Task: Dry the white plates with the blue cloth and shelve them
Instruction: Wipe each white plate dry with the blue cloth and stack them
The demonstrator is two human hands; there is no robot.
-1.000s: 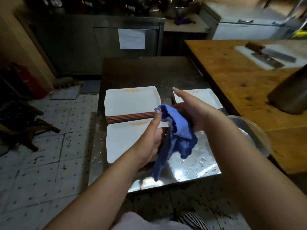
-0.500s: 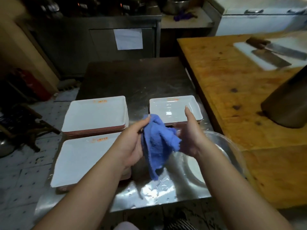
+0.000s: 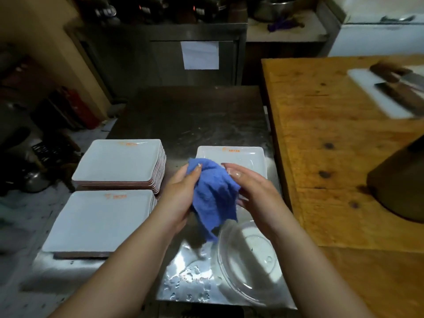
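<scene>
- Blue cloth [image 3: 214, 193] bunched between both hands, held above the steel worktop [image 3: 190, 115], just in front of the single white plate [image 3: 231, 157].
- Two plate stacks left of that single plate: far stack [image 3: 119, 161], near stack [image 3: 98, 221]. Can't tell which are dried.
- Nothing shelved as far as visible; no plate in hand, so most of the job looks left.
- Left hand [image 3: 181, 198]: fingers curled round cloth, gripping it.
- Right hand [image 3: 254, 191]: fingers fairly straight, flat against the cloth's other side.
- Clear glass bowl [image 3: 247, 262] nearer than the single plate, water drops on the worktop beside it.
</scene>
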